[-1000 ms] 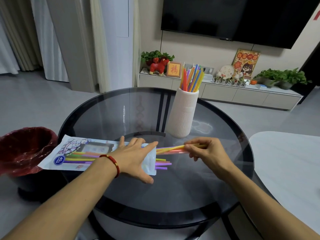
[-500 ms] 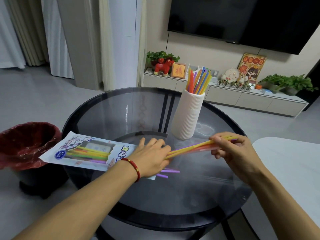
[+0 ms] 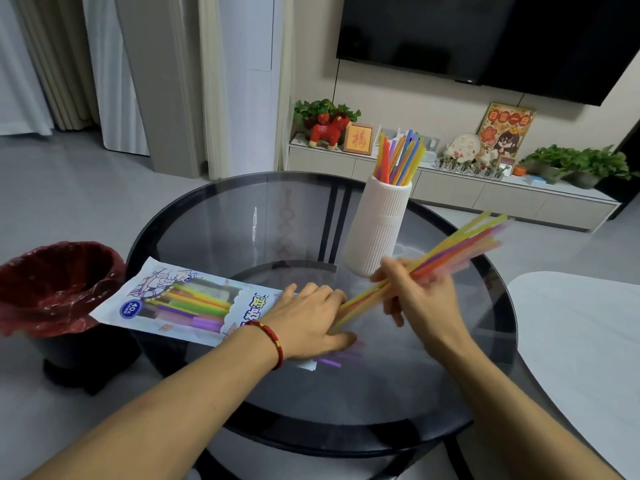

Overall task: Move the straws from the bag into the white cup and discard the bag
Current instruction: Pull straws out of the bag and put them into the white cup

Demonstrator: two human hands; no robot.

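A white printed straw bag lies flat on the round glass table, several coloured straws showing inside it. My left hand presses palm-down on the bag's open right end; purple straws stick out under it. My right hand grips a bundle of yellow, orange and purple straws, tilted up to the right, their low ends just off the bag's mouth. The ribbed white cup stands upright behind my right hand with several straws in it.
A bin with a dark red liner stands on the floor left of the table, by the bag's far end. A white table sits to the right. A low cabinet with plants and ornaments runs along the back wall.
My right hand has drawn the bundle of straws further out of the bag and tilted it up to the right. My left hand stays pressed on the bag's mouth.
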